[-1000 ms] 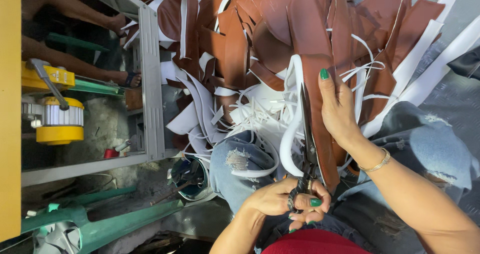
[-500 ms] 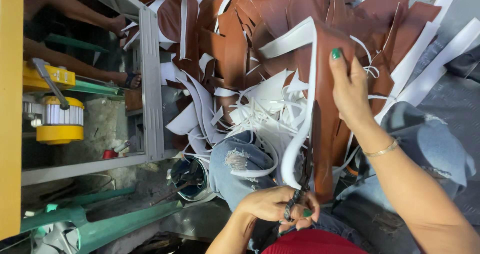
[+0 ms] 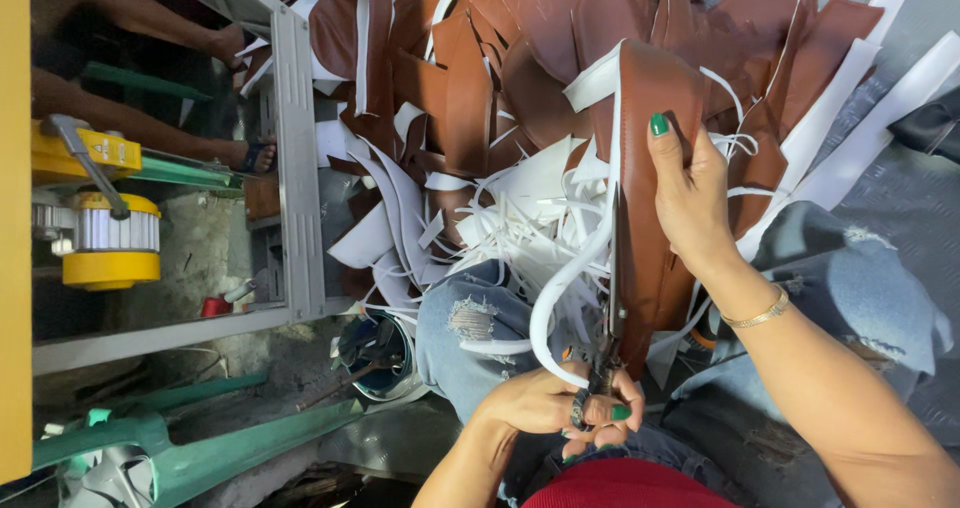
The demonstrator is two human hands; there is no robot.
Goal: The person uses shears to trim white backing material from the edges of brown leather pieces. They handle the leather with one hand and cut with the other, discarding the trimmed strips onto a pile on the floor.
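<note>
Nearest the camera, a red garment fills the bottom edge, and just above it the left hand is wrapped around the handles of the scissors. That grip is closed on the handles, green nails curled in, a ring showing. The blades run straight up the picture away from the hand, so the long axis of the scissors lies along the edge of the brown strip.

Next out, the right hand pinches that brown strip near its top, thumb in front, fingers behind, grip closed on it. A bracelet sits on the wrist. The strip hangs taut between the two hands, its length parallel to the blades, and a white trimming curls off on the blade's left side down toward the denim knee.

So the strip lies directly ahead of the scissor hand, and the right hand is the farther of the two, holding the far end.

Beyond, a heap of offcuts, brown and white, covers the floor. Farther left stands a grey metal frame, a small bucket of tools near its foot, then a yellow machine, and someone else's sandalled foot.
</note>
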